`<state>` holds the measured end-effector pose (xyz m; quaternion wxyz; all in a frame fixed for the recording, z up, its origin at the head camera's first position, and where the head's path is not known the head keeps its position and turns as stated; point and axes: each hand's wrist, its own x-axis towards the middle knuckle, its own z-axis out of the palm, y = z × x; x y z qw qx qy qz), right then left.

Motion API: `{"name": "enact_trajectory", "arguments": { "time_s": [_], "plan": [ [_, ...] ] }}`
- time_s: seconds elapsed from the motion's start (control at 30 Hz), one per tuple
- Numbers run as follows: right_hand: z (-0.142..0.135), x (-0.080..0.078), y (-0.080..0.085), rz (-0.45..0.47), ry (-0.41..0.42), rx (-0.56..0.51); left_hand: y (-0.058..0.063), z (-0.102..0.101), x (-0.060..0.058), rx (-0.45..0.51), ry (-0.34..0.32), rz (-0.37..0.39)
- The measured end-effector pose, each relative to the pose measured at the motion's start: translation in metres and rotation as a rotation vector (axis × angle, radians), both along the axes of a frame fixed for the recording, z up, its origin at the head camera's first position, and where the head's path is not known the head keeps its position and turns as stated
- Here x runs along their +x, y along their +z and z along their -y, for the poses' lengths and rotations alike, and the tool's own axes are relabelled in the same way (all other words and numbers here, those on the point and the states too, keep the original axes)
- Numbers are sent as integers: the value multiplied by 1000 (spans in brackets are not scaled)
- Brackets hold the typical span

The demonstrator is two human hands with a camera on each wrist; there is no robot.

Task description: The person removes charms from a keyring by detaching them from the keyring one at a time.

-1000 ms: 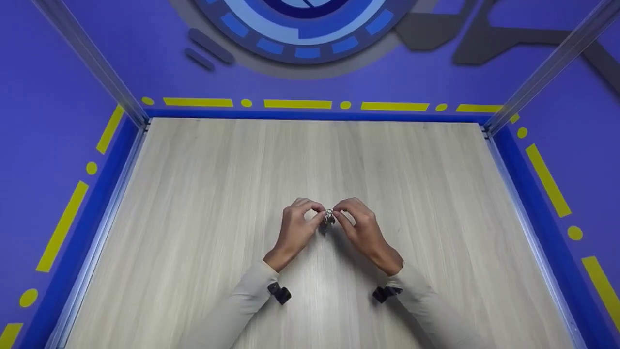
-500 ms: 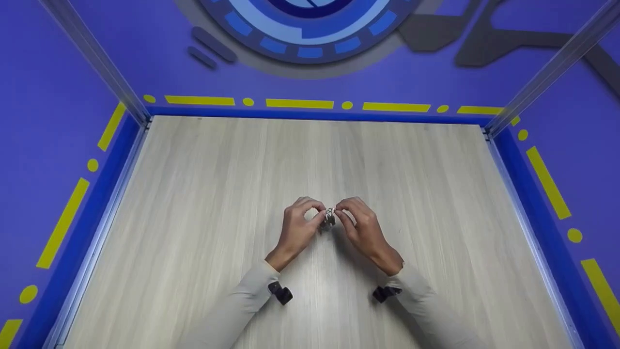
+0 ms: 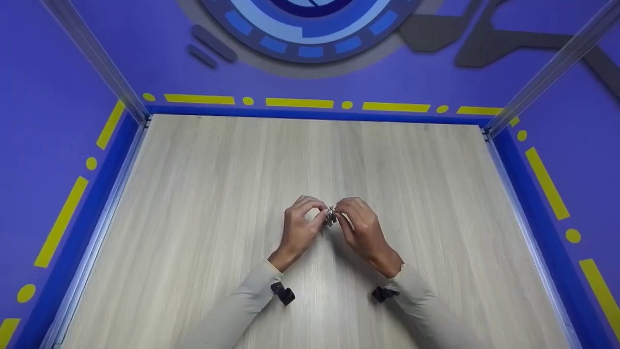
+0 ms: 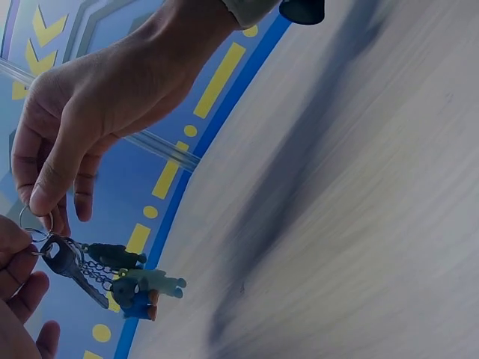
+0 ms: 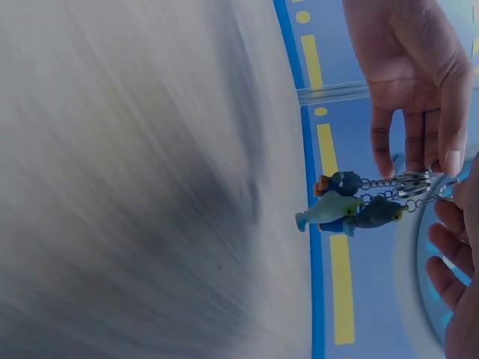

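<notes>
Above the table, my left hand (image 3: 301, 225) and right hand (image 3: 364, 228) face each other over a bunch of keys (image 3: 330, 216). Each pinches part of it between thumb and fingertips. In the left wrist view, the right hand (image 4: 112, 105) has its thumb on a thin metal split ring (image 4: 34, 218), while the left fingertips (image 4: 11, 247) hold just below. A grey key (image 4: 63, 260) and small animal charms on chains hang from it: a dark one (image 4: 114, 256), a pale green one (image 4: 156, 282) and a blue one (image 4: 136, 303). Coiled rings (image 5: 413, 183) show in the right wrist view.
A pale wood-grain table (image 3: 218, 169) lies beneath the hands. Blue panels with yellow markings (image 3: 299, 103) and metal corner posts (image 3: 97, 58) enclose it at the back and both sides. A small black camera (image 3: 283, 293) sits at each wrist.
The bunch of keys has turned a little between the fingers, and its hanging part looks lighter and more bunched up. Both hands keep nearly the same place.
</notes>
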<state>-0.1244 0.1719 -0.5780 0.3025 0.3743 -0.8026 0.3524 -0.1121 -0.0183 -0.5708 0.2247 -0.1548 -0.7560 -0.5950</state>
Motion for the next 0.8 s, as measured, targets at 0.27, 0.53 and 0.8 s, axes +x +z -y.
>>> {"name": "enact_trajectory", "arguments": {
  "time_s": [0.27, 0.53, 0.8],
  "plan": [
    [0, 2, -4, 256, 32, -188, 8, -1, 4, 39, 13, -24],
    [-3, 6, -4, 433, 64, -319, -8, 7, -2, 62, -37, 51],
    [-6, 7, -2, 411, 88, -296, -13, 12, 1, -14, -109, 130]
  ]
}}
